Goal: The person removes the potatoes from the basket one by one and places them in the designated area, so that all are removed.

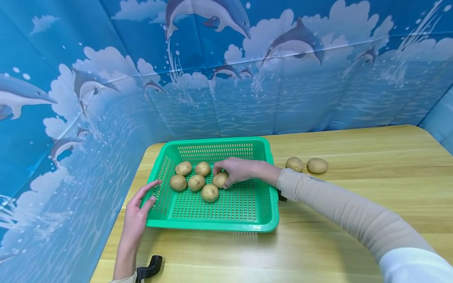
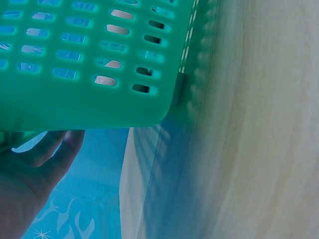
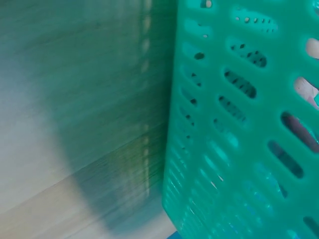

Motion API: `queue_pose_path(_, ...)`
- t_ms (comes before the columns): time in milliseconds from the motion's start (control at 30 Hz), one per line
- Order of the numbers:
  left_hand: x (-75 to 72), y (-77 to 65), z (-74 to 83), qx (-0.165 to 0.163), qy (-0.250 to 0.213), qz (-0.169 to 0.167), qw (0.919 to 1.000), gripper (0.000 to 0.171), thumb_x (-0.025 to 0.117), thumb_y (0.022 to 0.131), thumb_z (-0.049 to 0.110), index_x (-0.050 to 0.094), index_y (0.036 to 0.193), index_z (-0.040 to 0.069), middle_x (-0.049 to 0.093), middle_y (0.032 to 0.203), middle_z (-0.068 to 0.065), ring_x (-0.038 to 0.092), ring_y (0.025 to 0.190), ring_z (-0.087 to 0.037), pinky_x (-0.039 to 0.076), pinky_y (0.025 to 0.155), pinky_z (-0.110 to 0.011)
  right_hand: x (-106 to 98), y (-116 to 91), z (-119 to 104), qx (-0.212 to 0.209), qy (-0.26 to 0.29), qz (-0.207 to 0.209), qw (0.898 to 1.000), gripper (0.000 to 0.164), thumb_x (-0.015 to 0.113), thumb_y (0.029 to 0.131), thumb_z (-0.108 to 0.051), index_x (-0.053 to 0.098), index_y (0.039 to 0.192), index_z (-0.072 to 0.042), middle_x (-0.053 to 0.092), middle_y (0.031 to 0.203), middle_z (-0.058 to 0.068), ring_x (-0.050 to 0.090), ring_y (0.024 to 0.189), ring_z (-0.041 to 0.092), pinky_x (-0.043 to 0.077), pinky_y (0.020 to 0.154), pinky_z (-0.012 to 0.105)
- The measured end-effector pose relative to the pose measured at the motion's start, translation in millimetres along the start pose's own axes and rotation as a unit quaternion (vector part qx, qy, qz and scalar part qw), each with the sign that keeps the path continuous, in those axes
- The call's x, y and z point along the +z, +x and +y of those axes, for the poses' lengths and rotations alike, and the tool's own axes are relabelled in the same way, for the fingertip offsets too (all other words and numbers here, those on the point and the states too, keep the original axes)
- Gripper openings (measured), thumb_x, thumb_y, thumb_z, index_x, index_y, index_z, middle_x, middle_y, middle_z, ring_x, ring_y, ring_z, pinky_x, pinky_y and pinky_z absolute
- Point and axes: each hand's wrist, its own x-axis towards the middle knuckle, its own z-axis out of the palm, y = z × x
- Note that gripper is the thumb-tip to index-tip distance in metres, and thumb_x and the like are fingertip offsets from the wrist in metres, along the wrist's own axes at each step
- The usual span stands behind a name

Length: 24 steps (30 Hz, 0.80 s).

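A green plastic basket [image 1: 212,225] with slotted walls stands on the wooden table. My left hand [image 1: 135,214] holds its left rim, thumb and fingers at the edge; the left wrist view shows those fingers [image 2: 67,152] against the rim from outside. Reaching over the right wall, my right hand [image 1: 240,169] grips a potato [image 1: 220,180] between thumb and fingers, low inside the basket. Several other potatoes [image 1: 196,182] lie loosely grouped to its left, with one [image 1: 210,193] nearest the front. The basket wall [image 3: 234,159] hides most of the right hand in the right wrist view.
Two potatoes, one [image 1: 294,164] beside the other [image 1: 317,165], lie on the table [image 1: 371,173] right of the basket, just beyond the right forearm. A blue dolphin-print curtain [image 1: 247,98] hangs along the table's back and left edges.
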Motion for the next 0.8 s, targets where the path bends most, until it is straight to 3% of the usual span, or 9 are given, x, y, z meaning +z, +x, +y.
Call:
queue_pose_path(100,0.4,0.4,0.2,0.002,0.001,0.001,1.0,0.043,0.047,0.102,0.001,0.054,0.141,0.016,0.052,0.143,0.002,0.033,0.14,-0.01,0.027,0.11,-0.035,-1.8,-0.5,0.1,-0.003,0.004,0.001,1.0,0.04,0.081,0.081,-0.016,0.061,0.115,-0.019,0.063,0.109,-0.008,0.054,0.087,0.013,0.047,0.076,0.029)
queue_pose_path(233,1.2,0.8,0.2,0.008,0.0,0.001,1.0,0.044,0.047,0.101,-0.001,0.054,0.141,0.015,0.052,0.143,0.001,0.033,0.14,-0.011,0.026,0.111,-0.041,-3.9,-1.5,0.3,-0.004,0.007,0.005,1.0,0.038,0.081,0.08,-0.015,0.062,0.113,-0.018,0.063,0.103,-0.007,0.053,0.083,0.013,0.047,0.072,0.029)
queue_pose_path(367,1.8,0.7,0.7,0.007,-0.004,0.001,1.0,0.044,0.047,0.101,-0.001,0.055,0.141,0.015,0.052,0.143,0.001,0.032,0.14,-0.011,0.025,0.111,-0.046,-5.4,-2.7,0.3,-0.001,0.018,0.013,1.0,0.037,0.081,0.08,-0.014,0.063,0.113,-0.018,0.063,0.109,-0.006,0.055,0.085,0.013,0.047,0.073,0.029)
queue_pose_path(500,2.4,0.2,1.9,0.004,-0.005,0.001,1.0,0.044,0.047,0.101,0.0,0.054,0.141,0.016,0.052,0.143,0.001,0.032,0.14,-0.011,0.026,0.111,-0.041,-6.8,-3.0,0.8,-0.004,0.026,0.027,0.999,0.039,0.081,0.079,-0.014,0.063,0.113,-0.017,0.063,0.117,-0.004,0.057,0.09,0.012,0.048,0.077,0.029)
queue_pose_path(800,2.6,-1.2,4.2,0.0,-0.004,0.003,1.0,0.044,0.047,0.101,0.0,0.054,0.142,0.015,0.052,0.144,0.001,0.032,0.14,-0.011,0.026,0.11,-0.037,-12.1,-7.6,-1.6,-0.031,0.043,0.065,0.996,0.043,0.083,0.078,-0.018,0.063,0.117,-0.017,0.063,0.115,-0.005,0.06,0.096,0.012,0.05,0.079,0.027)
